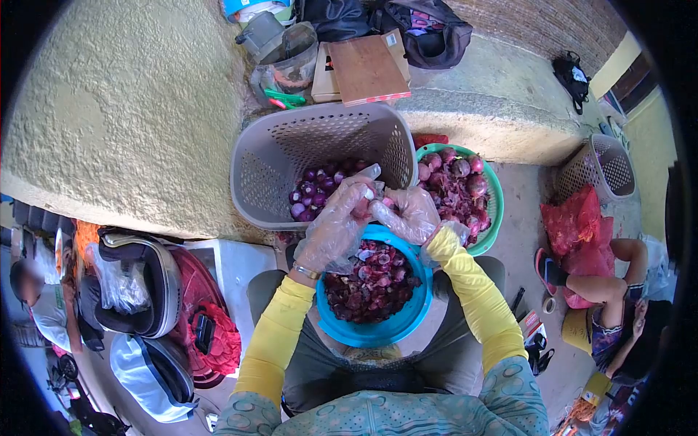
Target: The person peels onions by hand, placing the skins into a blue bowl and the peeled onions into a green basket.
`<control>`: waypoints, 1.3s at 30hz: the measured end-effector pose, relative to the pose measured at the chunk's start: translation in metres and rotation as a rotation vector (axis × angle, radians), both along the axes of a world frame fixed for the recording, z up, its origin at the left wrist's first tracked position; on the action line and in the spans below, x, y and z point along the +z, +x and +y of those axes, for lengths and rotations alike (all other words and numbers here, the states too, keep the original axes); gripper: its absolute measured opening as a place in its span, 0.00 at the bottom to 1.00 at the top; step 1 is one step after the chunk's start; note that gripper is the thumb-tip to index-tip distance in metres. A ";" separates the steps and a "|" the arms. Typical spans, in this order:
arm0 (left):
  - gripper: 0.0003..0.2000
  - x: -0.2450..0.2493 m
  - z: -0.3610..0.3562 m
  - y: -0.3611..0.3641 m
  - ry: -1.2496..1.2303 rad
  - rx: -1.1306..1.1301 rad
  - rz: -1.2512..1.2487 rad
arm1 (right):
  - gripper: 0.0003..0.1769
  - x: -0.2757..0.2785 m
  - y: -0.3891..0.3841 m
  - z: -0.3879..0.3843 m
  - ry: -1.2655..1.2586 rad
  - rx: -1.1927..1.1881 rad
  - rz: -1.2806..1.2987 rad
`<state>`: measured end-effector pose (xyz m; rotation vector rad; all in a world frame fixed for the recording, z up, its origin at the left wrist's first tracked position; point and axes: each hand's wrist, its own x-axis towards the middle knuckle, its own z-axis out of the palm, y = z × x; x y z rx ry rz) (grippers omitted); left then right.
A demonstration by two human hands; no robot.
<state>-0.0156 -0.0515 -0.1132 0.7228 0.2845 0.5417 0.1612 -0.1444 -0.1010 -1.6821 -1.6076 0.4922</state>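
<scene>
Both my hands wear clear plastic gloves and meet above a blue basin (425, 291) heaped with dark red onion skins and trimmings (367, 283). My left hand (336, 218) is closed round a red onion (361, 208), mostly hidden by the fingers. Against it, my right hand (414, 214) has its fingers pinched together; whatever lies in them is hidden. Just beyond the hands, a grey perforated basket (254, 174) holds peeled purple onions (313, 190). To the right, a green basket (497, 203) is filled with unpeeled red onions (460, 168) and loose skins.
A brown board (369, 69) rests on a box on the ledge behind the grey basket, near a black bag (429, 33). Motorbike helmets (138, 283) lie at left. At right are a red mesh sack (574, 232), another grey basket (600, 167) and a seated person (607, 287).
</scene>
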 end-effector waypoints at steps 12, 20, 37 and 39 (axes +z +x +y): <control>0.14 0.023 0.005 0.000 -0.134 0.200 -0.069 | 0.29 0.020 -0.005 -0.013 -0.146 0.374 -0.255; 0.19 0.023 0.006 -0.003 -0.242 0.137 -0.053 | 0.32 0.018 -0.007 -0.012 -0.220 0.435 -0.350; 0.22 0.031 -0.012 -0.003 0.079 0.092 0.138 | 0.32 0.013 -0.005 -0.004 0.147 -0.060 -0.095; 0.21 0.029 -0.009 -0.003 0.060 0.071 0.152 | 0.32 0.015 -0.006 -0.004 0.147 -0.060 -0.085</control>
